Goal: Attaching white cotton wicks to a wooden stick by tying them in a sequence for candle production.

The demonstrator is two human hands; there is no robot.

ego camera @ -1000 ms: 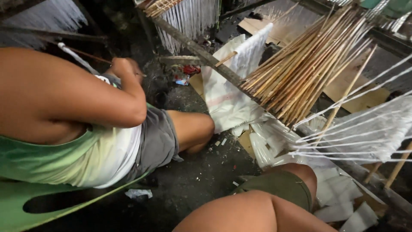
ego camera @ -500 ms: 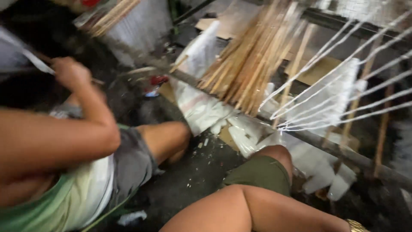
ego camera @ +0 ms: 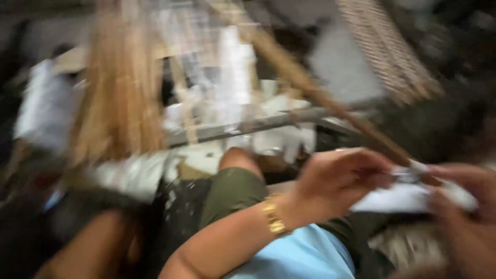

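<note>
White strip [ego camera: 413, 195], blurred, apparently pinched between left hand [ego camera: 341, 178] and right hand [ego camera: 462, 206]

Craft workshop, bundled bamboo sticks [ego camera: 121, 98], woven panel [ego camera: 390, 51], cluttered floor

A blurred, dim workspace: dark floor [ego camera: 439, 129], bamboo sticks [ego camera: 121, 103], grey crossbar [ego camera: 232, 129].

At ten o'clock you have matt, pale wooden sticks [ego camera: 121, 103]. At your left wrist sits a glossy gold metal bracelet [ego camera: 274, 219]. The white scrap [ego camera: 408, 195] at three o'clock looks like soft cloth; blur hides detail.
</note>
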